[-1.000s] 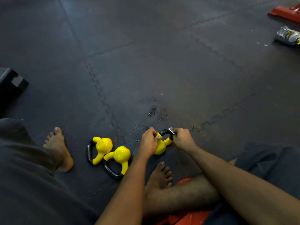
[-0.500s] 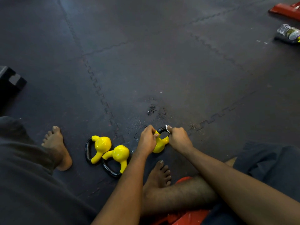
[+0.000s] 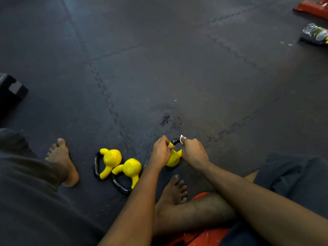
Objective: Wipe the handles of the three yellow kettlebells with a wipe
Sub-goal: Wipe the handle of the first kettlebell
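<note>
Three small yellow kettlebells with black handles are on the dark rubber floor. Two lie on their sides at the left: one kettlebell and a second kettlebell beside it. The third kettlebell stands upright between my hands. My left hand grips the left side of its handle. My right hand holds a white wipe against the handle's right side; most of the wipe is hidden in my fist.
My bare feet rest on the mat near the kettlebells. A black block sits at the left edge. A plastic bottle and a red object lie far right. A damp patch marks the floor ahead.
My right hand with the wipe has slid along the handle from its top toward the right side. My left hand keeps its grip. The other two kettlebells have not moved.
</note>
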The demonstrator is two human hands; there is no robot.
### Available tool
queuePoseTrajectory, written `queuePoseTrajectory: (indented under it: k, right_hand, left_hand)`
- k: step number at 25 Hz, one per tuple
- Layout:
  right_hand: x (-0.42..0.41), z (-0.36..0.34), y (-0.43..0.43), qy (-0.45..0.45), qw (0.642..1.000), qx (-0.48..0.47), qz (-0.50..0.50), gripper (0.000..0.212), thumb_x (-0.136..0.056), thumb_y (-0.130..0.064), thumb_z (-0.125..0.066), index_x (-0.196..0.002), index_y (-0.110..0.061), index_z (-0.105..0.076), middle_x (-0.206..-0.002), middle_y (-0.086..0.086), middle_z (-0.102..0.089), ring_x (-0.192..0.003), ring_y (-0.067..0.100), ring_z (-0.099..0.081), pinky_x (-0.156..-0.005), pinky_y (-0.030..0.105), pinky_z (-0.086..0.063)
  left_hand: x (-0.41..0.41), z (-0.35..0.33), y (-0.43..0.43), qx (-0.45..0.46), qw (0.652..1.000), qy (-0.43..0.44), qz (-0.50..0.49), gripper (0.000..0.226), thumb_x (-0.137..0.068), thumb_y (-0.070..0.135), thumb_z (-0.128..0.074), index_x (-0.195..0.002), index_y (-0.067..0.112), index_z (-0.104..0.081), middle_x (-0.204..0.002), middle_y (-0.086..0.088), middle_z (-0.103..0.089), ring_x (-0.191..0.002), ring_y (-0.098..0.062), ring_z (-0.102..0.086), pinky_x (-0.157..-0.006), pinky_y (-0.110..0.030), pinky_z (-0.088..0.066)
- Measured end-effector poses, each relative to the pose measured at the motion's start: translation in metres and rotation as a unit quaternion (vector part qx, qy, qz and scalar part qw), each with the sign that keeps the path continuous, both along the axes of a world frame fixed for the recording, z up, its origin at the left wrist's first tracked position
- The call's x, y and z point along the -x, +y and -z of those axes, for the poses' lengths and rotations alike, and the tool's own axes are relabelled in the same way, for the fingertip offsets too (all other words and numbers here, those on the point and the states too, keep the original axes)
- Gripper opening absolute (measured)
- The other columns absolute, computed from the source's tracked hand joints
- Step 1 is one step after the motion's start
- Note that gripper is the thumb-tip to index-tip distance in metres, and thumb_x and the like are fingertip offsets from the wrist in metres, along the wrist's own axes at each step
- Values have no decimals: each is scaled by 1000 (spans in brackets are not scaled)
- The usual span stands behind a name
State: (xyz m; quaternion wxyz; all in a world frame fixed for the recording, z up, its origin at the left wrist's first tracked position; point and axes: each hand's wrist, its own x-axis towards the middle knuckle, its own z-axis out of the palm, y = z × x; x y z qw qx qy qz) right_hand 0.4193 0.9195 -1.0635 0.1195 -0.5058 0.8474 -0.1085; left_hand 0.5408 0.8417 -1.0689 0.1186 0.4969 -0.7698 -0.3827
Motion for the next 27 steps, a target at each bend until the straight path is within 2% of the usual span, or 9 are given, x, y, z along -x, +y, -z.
queuePoseTrajectory:
  k: [4, 7, 9, 13, 16, 19, 24, 27]
  right_hand:
    - [3, 11, -1, -3, 1000, -9, 17, 41, -93, -15, -44, -134, -15, -50, -90, 19, -65, -86, 40, -61, -58, 34, -33]
    - [20, 19, -3, -60, 996, -40, 46, 29, -94, -17, -46, -112, -6, -65, -90, 21, -67, -85, 40, -61, -59, 36, -38]
    - [30, 18, -5, -127, 989, -32, 63, 23, -91, -14, -51, -100, -5, -70, -92, 22, -70, -90, 40, -63, -64, 36, -42]
    - [38, 10, -14, -211, 976, -15, 56, 30, -86, -5, -51, -105, -13, -73, -104, 13, -72, -100, 29, -64, -79, 34, -48]
    - [33, 5, -20, -223, 974, 9, 23, 30, -89, -5, -47, -99, -15, -74, -102, 11, -73, -97, 27, -63, -80, 36, -48]
    - [33, 2, -21, -240, 970, 24, 36, 27, -90, -8, -48, -92, -16, -74, -98, 9, -73, -96, 25, -62, -81, 35, -48]
    - [44, 8, -13, -233, 969, -42, 73, 33, -86, -8, -52, -105, -19, -75, -109, 7, -73, -105, 25, -63, -83, 33, -49]
    - [35, 4, -14, -183, 982, -12, 43, 40, -80, -7, -51, -109, -22, -74, -109, 7, -73, -102, 28, -64, -77, 30, -48]
  left_hand:
    - [1, 1, -2, 0, 1000, -7, 0, 11, -91, 15, -60, -86, 10, -51, -93, -9, -58, -83, -22, -51, -67, -32, -36]
    - [0, 0, -1, 1, 1000, -7, 7, 12, -91, 16, -61, -85, 11, -51, -91, -6, -57, -82, -19, -50, -67, -29, -33]
    - [-2, 1, 1, 1, 1000, 0, 14, 13, -90, 16, -61, -84, 11, -51, -90, -6, -57, -81, -20, -50, -67, -29, -33]
    - [-3, 5, 8, 12, 999, 16, 26, 14, -88, 15, -63, -85, 9, -51, -90, -7, -56, -82, -23, -52, -67, -31, -37]
    - [-3, 6, 9, 12, 999, 19, 23, 13, -88, 15, -63, -85, 10, -51, -88, -5, -55, -79, -20, -50, -65, -31, -36]
    - [-3, 3, 10, 7, 999, 20, 26, 15, -88, 15, -64, -83, 13, -50, -88, -5, -55, -78, -19, -49, -65, -29, -33]
    - [-1, 3, 11, 6, 1000, 12, 14, 16, -89, 16, -63, -82, 15, -49, -89, -4, -55, -78, -18, -49, -65, -29, -34]
    - [-1, 6, 8, 13, 1000, 21, 13, 14, -89, 14, -62, -82, 12, -49, -87, -7, -55, -78, -20, -49, -64, -29, -32]
